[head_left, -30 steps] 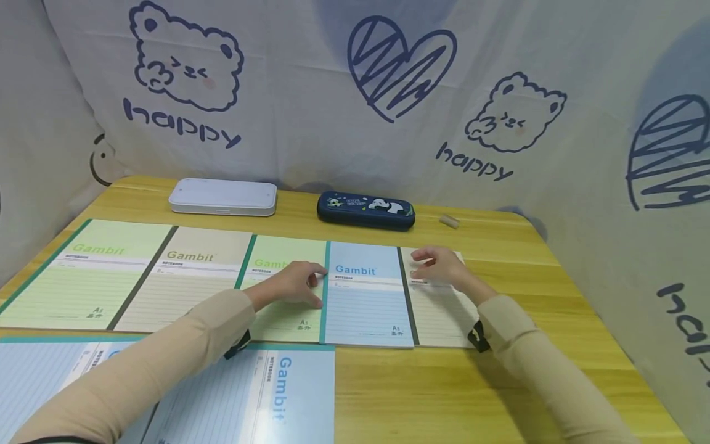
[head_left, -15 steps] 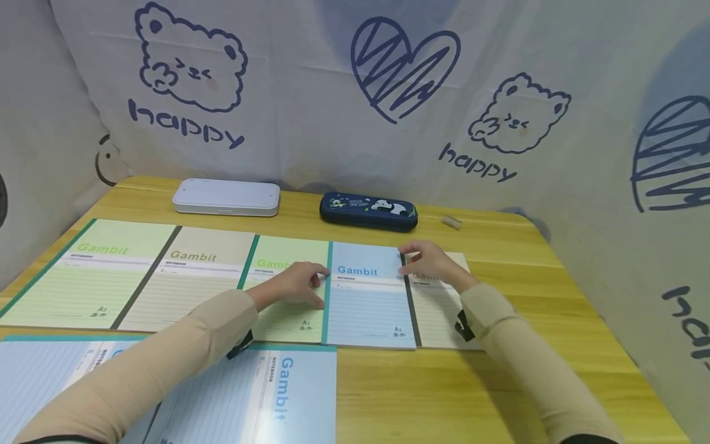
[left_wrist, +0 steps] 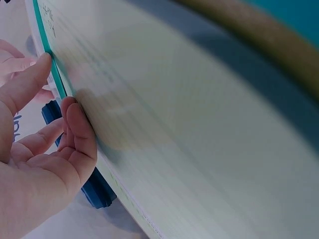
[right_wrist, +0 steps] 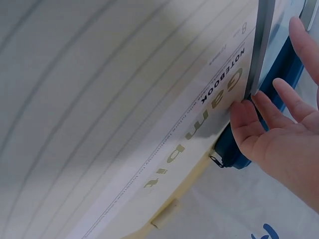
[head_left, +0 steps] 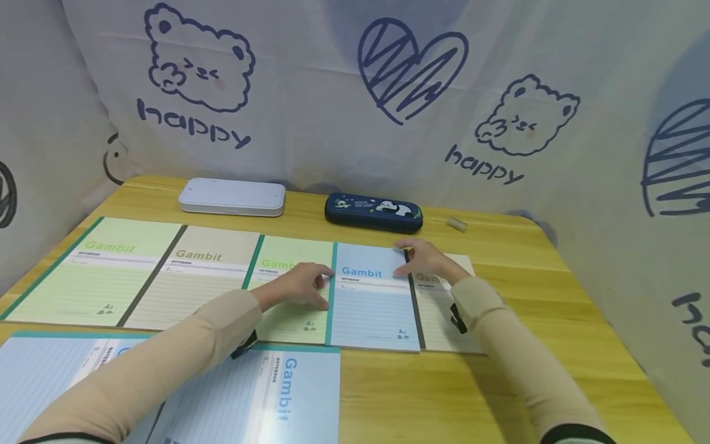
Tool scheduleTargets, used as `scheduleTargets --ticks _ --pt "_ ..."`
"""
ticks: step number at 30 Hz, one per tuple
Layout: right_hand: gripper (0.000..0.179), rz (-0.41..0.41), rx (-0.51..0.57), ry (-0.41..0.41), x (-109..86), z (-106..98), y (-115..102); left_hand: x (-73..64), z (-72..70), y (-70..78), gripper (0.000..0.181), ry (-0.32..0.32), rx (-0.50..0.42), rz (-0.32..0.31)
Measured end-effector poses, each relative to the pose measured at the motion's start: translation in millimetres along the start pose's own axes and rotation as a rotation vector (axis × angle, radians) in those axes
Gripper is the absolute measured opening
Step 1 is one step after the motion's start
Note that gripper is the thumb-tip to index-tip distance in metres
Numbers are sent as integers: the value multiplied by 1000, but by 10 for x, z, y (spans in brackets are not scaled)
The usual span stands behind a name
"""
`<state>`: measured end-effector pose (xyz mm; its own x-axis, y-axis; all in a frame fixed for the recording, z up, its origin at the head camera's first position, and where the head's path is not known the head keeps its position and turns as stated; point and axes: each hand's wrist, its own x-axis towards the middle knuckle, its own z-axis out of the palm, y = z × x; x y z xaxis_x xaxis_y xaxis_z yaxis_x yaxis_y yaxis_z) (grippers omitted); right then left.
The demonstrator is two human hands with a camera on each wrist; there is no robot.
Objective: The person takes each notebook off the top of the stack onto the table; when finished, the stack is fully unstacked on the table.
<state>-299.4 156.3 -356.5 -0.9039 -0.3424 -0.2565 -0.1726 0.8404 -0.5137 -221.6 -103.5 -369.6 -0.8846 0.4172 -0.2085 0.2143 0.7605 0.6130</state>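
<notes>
Five notebooks lie edge to edge in a row in the head view. My left hand point(head_left: 299, 285) is over the middle green notebook point(head_left: 302, 248), thumb and index fingertip at the teal spine of the blue notebook point(head_left: 373, 311). On the far side of that blue cover is my right hand point(head_left: 426, 259), its fingertips near the blue right edge and the dark spine of the cream notebook point(head_left: 446, 324). Both hands have spread, relaxed fingers. The right wrist view shows the fingertips of the right hand point(right_wrist: 284, 134) at the dark spine. Parts of the covers are hidden under the hands.
Left of the middle stand a beige notebook point(head_left: 213, 243) and another green notebook point(head_left: 133, 234). Blue notebooks point(head_left: 310, 413) lie sideways in front, partly under the left sleeve. Behind the row are a white case point(head_left: 233, 196), a navy panda pencil case point(head_left: 373, 213) and an eraser-like block point(head_left: 457, 224).
My right hand has moved left from over the cream notebook to the blue notebook's right edge. The left hand keeps its place at the teal spine. The head view has shifted slightly.
</notes>
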Motion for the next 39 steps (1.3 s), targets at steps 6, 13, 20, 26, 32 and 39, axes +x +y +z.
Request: scheduleTargets --ticks 6,13,20,26,32,39 --pt "71 -22 -31 -26 26 -3 17 -8 4 15 66 0 -7 -10" --pt "73 -74 -75 -41 82 7 42 -11 3 21 66 1 -9 -21" --pt "72 -55 -130 -36 161 28 30 -7 5 27 66 1 -4 -17" --pt "69 -31 -128 -4 178 39 -21 -19 -1 36 66 6 -2 -22" --pt "60 -3 -49 30 180 53 -24 -16 -6 33 66 1 0 -27" --pt "53 57 -9 128 240 53 10 -3 6 22 67 -2 2 -14"
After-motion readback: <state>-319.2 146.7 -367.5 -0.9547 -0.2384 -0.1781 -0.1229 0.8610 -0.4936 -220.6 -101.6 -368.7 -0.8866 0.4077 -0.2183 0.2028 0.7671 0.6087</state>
